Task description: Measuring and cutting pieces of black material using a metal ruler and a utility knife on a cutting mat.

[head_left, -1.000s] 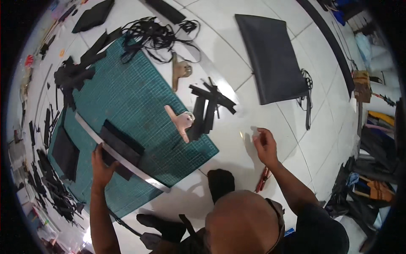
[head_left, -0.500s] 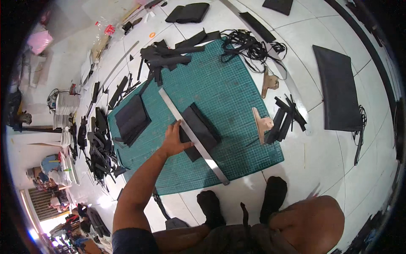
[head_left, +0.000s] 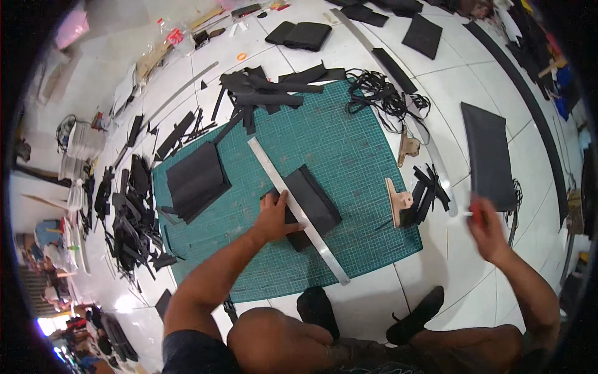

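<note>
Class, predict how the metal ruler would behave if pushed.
The ruler looks thin and metallic, so it is probably stiff. Its smooth face suggests it could slide across the black material; being flat, it seems unlikely to roll.

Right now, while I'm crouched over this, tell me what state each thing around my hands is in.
Green cutting mat: spread flat on the floor.
Metal ruler: lying slantwise across the black piece.
Black piece: flat, partly covered.
Left hand: fingers spread, touching the ruler.
Right hand: closed around a red object, blurred.
Black stack: lying flat, edges uneven.
Black cord: tangled.
</note>
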Demonstrator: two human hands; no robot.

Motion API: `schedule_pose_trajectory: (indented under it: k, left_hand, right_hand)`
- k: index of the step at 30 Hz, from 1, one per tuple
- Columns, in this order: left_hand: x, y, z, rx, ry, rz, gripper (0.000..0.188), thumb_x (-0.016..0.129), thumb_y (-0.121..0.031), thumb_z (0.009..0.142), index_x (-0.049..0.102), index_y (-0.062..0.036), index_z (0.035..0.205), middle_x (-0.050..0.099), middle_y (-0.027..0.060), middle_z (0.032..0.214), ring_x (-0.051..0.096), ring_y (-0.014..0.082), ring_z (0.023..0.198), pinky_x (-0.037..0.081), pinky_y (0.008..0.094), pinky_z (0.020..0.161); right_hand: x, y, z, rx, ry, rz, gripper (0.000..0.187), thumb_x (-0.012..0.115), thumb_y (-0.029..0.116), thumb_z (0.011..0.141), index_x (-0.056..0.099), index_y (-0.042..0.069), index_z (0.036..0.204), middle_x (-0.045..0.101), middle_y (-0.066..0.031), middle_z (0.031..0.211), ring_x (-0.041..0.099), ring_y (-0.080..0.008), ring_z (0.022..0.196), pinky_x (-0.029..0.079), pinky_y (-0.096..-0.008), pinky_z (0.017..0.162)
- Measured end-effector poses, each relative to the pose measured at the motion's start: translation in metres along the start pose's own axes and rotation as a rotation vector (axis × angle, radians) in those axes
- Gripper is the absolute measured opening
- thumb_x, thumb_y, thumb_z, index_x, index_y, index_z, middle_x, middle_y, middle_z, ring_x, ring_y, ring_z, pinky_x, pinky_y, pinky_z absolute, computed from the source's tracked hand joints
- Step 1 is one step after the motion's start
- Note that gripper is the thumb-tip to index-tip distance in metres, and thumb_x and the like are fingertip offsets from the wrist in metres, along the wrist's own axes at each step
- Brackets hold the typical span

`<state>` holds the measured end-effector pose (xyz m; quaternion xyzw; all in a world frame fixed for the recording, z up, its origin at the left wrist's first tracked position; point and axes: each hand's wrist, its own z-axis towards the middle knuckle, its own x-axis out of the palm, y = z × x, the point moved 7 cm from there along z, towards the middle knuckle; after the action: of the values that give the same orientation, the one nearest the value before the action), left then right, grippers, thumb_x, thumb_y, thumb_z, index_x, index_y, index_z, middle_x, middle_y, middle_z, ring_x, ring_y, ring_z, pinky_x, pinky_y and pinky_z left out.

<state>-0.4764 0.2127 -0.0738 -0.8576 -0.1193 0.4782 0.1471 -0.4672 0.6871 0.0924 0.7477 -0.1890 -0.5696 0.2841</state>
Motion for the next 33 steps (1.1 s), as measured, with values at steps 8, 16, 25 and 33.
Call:
schedule_pose_trajectory:
  k: [8, 16, 25, 33]
  left_hand:
    - [0.021, -0.006, -0.010, -0.020, -0.270, 0.018, 0.097, 0.081, -0.038, 0.073, 0.031, 0.0049, 0.144, 0.038, 0.0247, 0.133, 0.036, 0.0407, 0.128, 0.047, 0.0428, 0.101]
    - [0.015, -0.004, -0.013, -0.002, -0.322, -0.018, 0.102, 0.084, -0.042, 0.068, 0.033, 0.0022, 0.144, 0.037, 0.0207, 0.142, 0.040, 0.0403, 0.128, 0.042, 0.0456, 0.105]
    - [0.021, 0.002, -0.009, -0.013, -0.301, 0.008, 0.103, 0.083, -0.047, 0.068, 0.032, 0.0009, 0.144, 0.033, 0.0198, 0.149, 0.037, 0.0409, 0.133, 0.037, 0.0462, 0.110]
    - [0.014, -0.001, -0.012, -0.020, -0.281, 0.047, 0.101, 0.083, -0.042, 0.068, 0.034, 0.0039, 0.143, 0.033, 0.0186, 0.149, 0.038, 0.0383, 0.132, 0.042, 0.0423, 0.107]
  right_hand:
    - [0.273, 0.106, 0.039, 0.099, 0.442, 0.100, 0.040, 0.075, 0.029, 0.082, 0.051, 0.003, 0.101, 0.056, -0.0174, 0.099, 0.060, -0.0324, 0.084, 0.049, -0.0435, 0.076]
    - [0.318, 0.086, -0.051, 0.099, 0.202, 0.038, 0.046, 0.076, 0.020, 0.079, 0.049, 0.001, 0.112, 0.049, -0.0171, 0.114, 0.056, -0.0380, 0.101, 0.050, -0.0482, 0.083]
    - [0.320, 0.062, -0.052, 0.103, 0.171, 0.031, 0.042, 0.077, 0.020, 0.079, 0.051, 0.001, 0.106, 0.056, -0.0170, 0.099, 0.059, -0.0353, 0.091, 0.049, -0.0469, 0.073]
    - [0.317, 0.064, -0.053, 0.120, 0.160, 0.137, 0.042, 0.077, 0.021, 0.078, 0.051, 0.000, 0.104, 0.058, -0.0174, 0.094, 0.061, -0.0341, 0.084, 0.049, -0.0461, 0.073]
